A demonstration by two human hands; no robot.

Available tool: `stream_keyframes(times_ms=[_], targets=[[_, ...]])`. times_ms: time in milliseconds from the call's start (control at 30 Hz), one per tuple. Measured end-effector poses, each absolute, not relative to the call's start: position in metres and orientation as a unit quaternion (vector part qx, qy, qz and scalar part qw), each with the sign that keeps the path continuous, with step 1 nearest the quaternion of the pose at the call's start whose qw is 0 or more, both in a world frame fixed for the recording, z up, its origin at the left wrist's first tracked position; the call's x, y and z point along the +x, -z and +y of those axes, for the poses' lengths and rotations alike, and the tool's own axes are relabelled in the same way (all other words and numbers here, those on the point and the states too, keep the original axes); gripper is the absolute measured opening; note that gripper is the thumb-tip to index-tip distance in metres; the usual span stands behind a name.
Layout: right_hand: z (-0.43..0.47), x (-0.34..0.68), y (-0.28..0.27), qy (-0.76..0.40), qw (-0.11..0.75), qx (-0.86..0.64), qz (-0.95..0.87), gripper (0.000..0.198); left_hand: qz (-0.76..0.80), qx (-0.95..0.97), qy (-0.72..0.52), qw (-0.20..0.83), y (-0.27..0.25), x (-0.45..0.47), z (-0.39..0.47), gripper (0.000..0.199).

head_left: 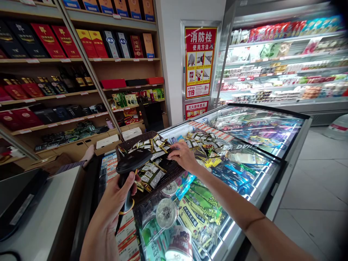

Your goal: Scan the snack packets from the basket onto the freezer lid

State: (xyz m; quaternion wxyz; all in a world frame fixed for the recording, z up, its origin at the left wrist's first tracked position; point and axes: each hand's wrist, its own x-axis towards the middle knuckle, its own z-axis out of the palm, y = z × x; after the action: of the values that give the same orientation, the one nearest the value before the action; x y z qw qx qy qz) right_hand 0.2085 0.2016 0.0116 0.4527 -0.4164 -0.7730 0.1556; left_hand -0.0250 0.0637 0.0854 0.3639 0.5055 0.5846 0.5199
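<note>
**A:** We're in a shop. Wooden shelves [81, 61] of boxed goods fill the left wall, a red fire hydrant poster [200, 61] hangs on the white pillar, and a lit refrigerated display [285, 61] runs along the right. White tiled floor [312, 181] beyond it.

**B:** And right in front, a chest freezer [272, 145] with a sliding glass lid, frozen packs and cups showing through the glass. A grey counter [46, 214] sits at the lower left.

**A:** On the freezer lid, towards its far left corner, there's a dark woven basket [163, 170], loaded with small snack packets [152, 172]. More packets lie spread over the glass just beyond the basket's right rim.

**B:** Now the hands. Left hand [114, 206] is clenched round the grip of a black barcode scanner [132, 163], fingers wrapped tight, the scanner's head aimed over the basket's near edge.

**A:** Right hand [183, 156] comes in across the lid, palm down, fingers loosely spread and curled. Fingertips are touching the packets at the basket's right rim. Whether it has actually pinched one, I can't tell from here; the fingers hide it.

**B:** The hands are apart, then: scanner at the basket's near left side, right hand at its far right side.
</note>
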Motion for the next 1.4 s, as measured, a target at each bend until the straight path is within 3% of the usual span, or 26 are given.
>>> stream_keyframes(times_ms=[100,200,300,400,667,1000,1133,1267,1400], targets=[[0.196,0.215,-0.018,-0.109,0.414,-0.45,-0.784,0.024,0.583,0.511,-0.515,0.366,-0.084,-0.027,0.065,0.057],[0.193,0.219,-0.025,-0.143,0.417,-0.427,-0.79,0.024,0.577,0.511,-0.518,0.37,-0.083,-0.027,0.066,0.056],[0.192,0.218,-0.03,-0.193,0.451,-0.384,-0.782,0.01,0.579,0.511,-0.517,0.369,-0.084,-0.024,0.066,0.057],[0.194,0.215,-0.031,-0.205,0.49,-0.369,-0.762,0.027,0.583,0.515,-0.511,0.365,-0.086,-0.022,0.065,0.059],[0.208,0.211,-0.017,-0.216,0.645,-0.321,-0.659,0.024,0.575,0.538,-0.488,0.376,-0.086,-0.02,0.064,0.06],[0.21,0.212,-0.02,-0.256,0.73,-0.311,-0.552,0.029,0.582,0.544,-0.459,0.393,-0.084,-0.02,0.062,0.059],[0.217,0.214,-0.017,-0.255,0.728,-0.329,-0.545,0.024,0.584,0.544,-0.456,0.394,-0.086,-0.02,0.062,0.059],[0.229,0.235,-0.011,-0.125,0.655,-0.459,-0.587,0.005,0.575,0.551,-0.464,0.387,-0.085,-0.022,0.063,0.058],[0.241,0.272,-0.007,0.025,0.554,-0.601,-0.576,0.023,0.58,0.547,-0.475,0.373,-0.084,-0.025,0.064,0.057]])
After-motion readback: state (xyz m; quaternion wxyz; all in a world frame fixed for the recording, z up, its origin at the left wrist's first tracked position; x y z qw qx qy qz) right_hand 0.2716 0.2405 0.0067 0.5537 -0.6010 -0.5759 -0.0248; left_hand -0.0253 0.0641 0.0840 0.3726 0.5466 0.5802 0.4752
